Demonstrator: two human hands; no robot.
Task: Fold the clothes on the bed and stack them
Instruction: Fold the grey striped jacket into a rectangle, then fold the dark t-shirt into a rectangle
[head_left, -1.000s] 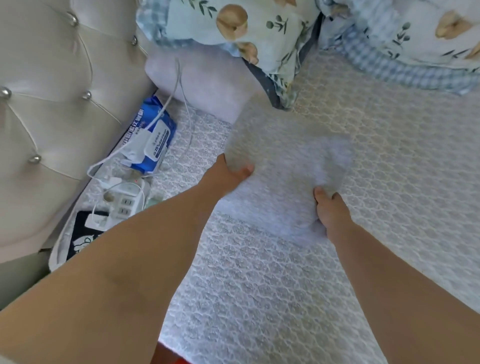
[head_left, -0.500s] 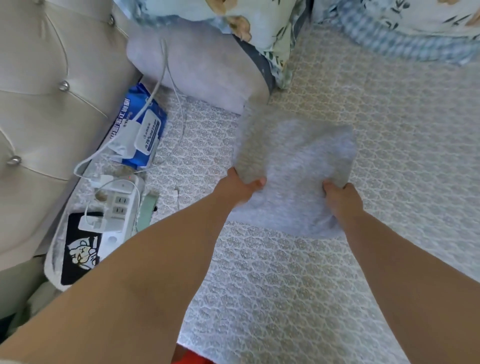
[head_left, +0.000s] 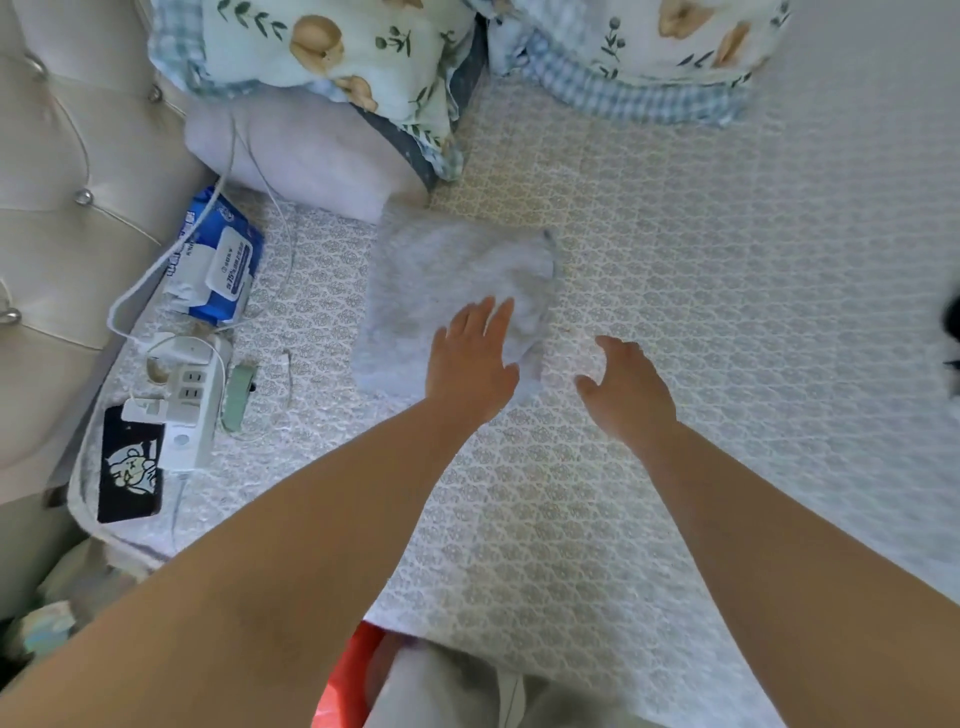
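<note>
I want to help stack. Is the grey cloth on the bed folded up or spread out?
Folded. The grey cloth lies as a small, thick, roughly square bundle on the bed, with the left hand flat on it.

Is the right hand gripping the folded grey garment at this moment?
No. The right hand hovers over the bedspread beside the folded grey garment, fingers loosely spread and holding nothing.
</note>
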